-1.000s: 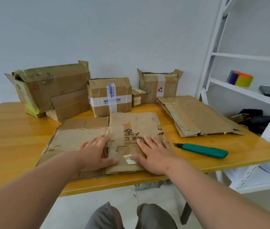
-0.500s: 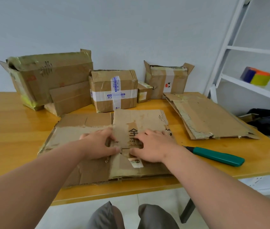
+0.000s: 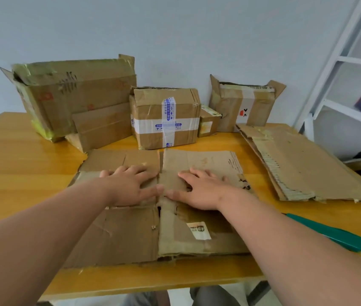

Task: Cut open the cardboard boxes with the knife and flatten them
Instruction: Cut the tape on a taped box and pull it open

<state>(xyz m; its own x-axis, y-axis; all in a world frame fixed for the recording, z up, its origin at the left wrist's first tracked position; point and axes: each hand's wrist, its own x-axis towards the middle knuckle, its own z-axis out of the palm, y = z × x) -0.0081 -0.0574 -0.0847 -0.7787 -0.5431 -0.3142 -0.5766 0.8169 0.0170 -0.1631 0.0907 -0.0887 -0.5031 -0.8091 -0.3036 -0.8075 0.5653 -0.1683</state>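
Observation:
A cut-open cardboard box (image 3: pixel 130 235) lies flat on the yellow wooden table (image 3: pixel 20 173) in front of me. My left hand (image 3: pixel 128 184) presses palm-down on its left half with straight fingers. My right hand (image 3: pixel 199 188) presses flat on its right half, and the two thumbs nearly meet at the centre seam. The green-handled knife (image 3: pixel 334 235) lies on the table to the right, partly hidden behind my right forearm. Neither hand touches it.
Along the back stand a large open box (image 3: pixel 73 93), a smaller box (image 3: pixel 102 127) leaning on it, a taped box (image 3: pixel 166 118), a tiny box (image 3: pixel 208 122) and an open box (image 3: pixel 243 107). A stack of flattened cardboard (image 3: pixel 303 164) lies right. A white shelf (image 3: pixel 352 115) stands beyond.
Both hands slid farther away from me across the flattened box, and their fingers went from slightly curled to flat. The camera leaned in closer. The knife stayed put.

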